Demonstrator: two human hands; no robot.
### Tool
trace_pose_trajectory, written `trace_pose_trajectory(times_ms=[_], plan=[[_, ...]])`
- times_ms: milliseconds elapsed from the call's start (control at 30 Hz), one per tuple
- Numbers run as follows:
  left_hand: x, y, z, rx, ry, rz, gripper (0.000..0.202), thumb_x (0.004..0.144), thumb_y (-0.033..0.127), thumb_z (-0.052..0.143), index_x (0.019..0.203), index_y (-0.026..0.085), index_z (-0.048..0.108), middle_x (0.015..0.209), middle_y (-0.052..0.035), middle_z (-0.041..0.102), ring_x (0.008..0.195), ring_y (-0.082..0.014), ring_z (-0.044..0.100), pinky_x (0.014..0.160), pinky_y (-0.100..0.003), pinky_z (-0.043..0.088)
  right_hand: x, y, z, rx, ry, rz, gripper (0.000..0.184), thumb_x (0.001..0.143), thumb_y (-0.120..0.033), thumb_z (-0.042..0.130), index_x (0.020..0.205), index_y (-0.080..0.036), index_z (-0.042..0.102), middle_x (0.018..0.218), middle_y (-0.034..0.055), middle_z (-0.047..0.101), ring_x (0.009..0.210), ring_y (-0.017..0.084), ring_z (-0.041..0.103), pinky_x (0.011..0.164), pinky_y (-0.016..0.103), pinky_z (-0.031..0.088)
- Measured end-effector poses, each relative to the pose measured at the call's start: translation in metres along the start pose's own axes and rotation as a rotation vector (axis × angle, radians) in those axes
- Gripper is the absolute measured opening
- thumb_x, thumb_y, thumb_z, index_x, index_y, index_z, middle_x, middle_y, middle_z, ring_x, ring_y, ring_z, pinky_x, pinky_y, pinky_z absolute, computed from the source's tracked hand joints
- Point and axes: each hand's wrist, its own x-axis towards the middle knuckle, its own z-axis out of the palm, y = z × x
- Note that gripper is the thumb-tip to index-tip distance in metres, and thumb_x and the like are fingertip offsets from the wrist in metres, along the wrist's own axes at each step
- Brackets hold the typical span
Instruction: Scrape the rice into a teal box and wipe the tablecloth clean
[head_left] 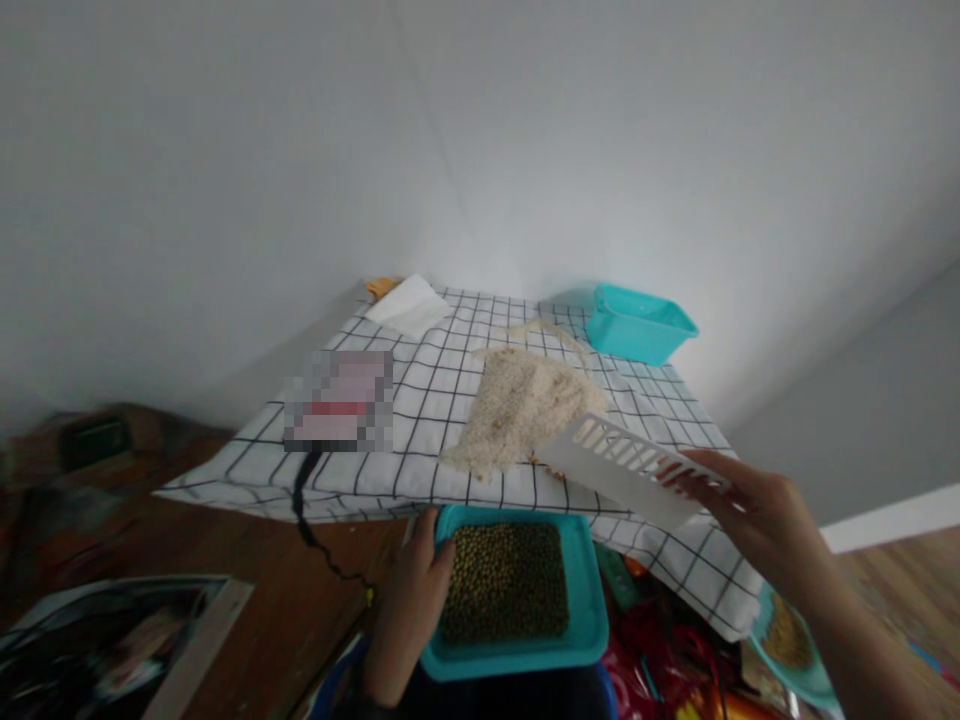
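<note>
My left hand (412, 605) is closed on the left rim of a turquoise tray (589, 600), just below the table's front edge. Small round greenish beans (510, 580) fill the tray. My right hand (742, 505) grips a white slotted plastic piece (622, 470) by its right end. The far end of this piece, tilted over the table, reaches the near right side of a pale heap of flakes or grain (525, 405); whether it touches the heap I cannot tell. A few brown bits lie by the heap's near edge.
A turquoise bin (637, 325) stands at the back right of the checked tablecloth (427, 400). A white sheet (411, 305) lies at the back left. Nearer is a blurred-out pinkish item (341, 400) with a black cord (300, 500). A bowl of grain (787, 640) stands low right.
</note>
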Motion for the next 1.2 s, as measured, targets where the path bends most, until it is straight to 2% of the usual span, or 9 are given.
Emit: trace_pose_trajectory(times_ms=[133,267,433,667,833,1033,1200], plan=[[-0.002,0.003,-0.002,-0.008,-0.021,-0.024,0.052,0.088,0.026,0.030,0.135,0.008,0.041,0.142,-0.0222,0.052,0.134,-0.0312,0.047,0.112,-0.048,0.034,-0.003,0.001,-0.001,0.004,-0.011,0.000,0.028,0.091,-0.036,0.051,0.104,-0.021,0.070,0.095,0.0060,0.077,0.083,0.023,0.074,0.075,0.030,0.059],[-0.003,0.002,-0.002,-0.015,-0.025,-0.028,0.049,0.088,0.026,0.030,0.132,0.012,0.044,0.137,-0.0189,0.057,0.132,-0.0295,0.050,0.111,-0.048,0.036,-0.002,-0.002,0.001,-0.049,0.030,-0.012,0.027,0.090,-0.036,0.051,0.101,-0.022,0.071,0.090,0.0054,0.078,0.077,0.023,0.074,0.070,0.030,0.059],[-0.001,-0.002,-0.001,-0.018,-0.018,-0.016,0.053,0.088,0.029,0.030,0.134,0.006,0.040,0.139,-0.0235,0.054,0.134,-0.0312,0.047,0.113,-0.049,0.033,0.000,-0.013,0.005,-0.037,0.080,-0.048,0.025,0.089,-0.031,0.050,0.095,-0.023,0.073,0.084,0.0039,0.078,0.069,0.021,0.074,0.063,0.027,0.058],[-0.002,-0.002,-0.002,-0.017,-0.007,-0.001,0.047,0.089,0.027,0.030,0.131,0.011,0.043,0.139,-0.0200,0.055,0.135,-0.0295,0.046,0.113,-0.047,0.033,-0.004,-0.011,0.005,-0.050,0.087,-0.101,0.024,0.090,-0.031,0.051,0.098,-0.023,0.073,0.087,0.0026,0.078,0.071,0.020,0.074,0.065,0.028,0.059],[-0.001,-0.006,0.001,-0.010,-0.002,-0.006,0.051,0.089,0.026,0.030,0.134,0.007,0.041,0.140,-0.0212,0.053,0.136,-0.0267,0.046,0.114,-0.043,0.033,-0.007,-0.018,0.006,-0.075,0.078,-0.197,0.024,0.092,-0.025,0.050,0.096,-0.024,0.073,0.091,0.0025,0.078,0.080,0.020,0.074,0.069,0.026,0.058],[-0.001,-0.010,0.003,-0.003,0.004,-0.024,0.058,0.089,0.029,0.028,0.138,0.000,0.039,0.143,-0.0251,0.050,0.137,-0.0311,0.044,0.114,-0.046,0.031,-0.021,-0.023,0.016,-0.084,0.118,-0.297,0.024,0.094,-0.022,0.049,0.101,-0.024,0.072,0.096,0.0035,0.077,0.088,0.020,0.074,0.076,0.025,0.059],[-0.002,-0.013,0.004,-0.010,0.019,-0.029,0.057,0.089,0.029,0.030,0.139,0.003,0.039,0.145,-0.0226,0.048,0.139,-0.0283,0.042,0.116,-0.044,0.030,-0.042,-0.020,0.019,-0.085,0.121,-0.365,0.028,0.094,-0.017,0.048,0.108,-0.027,0.070,0.100,0.0019,0.075,0.090,0.018,0.073,0.077,0.024,0.059]])
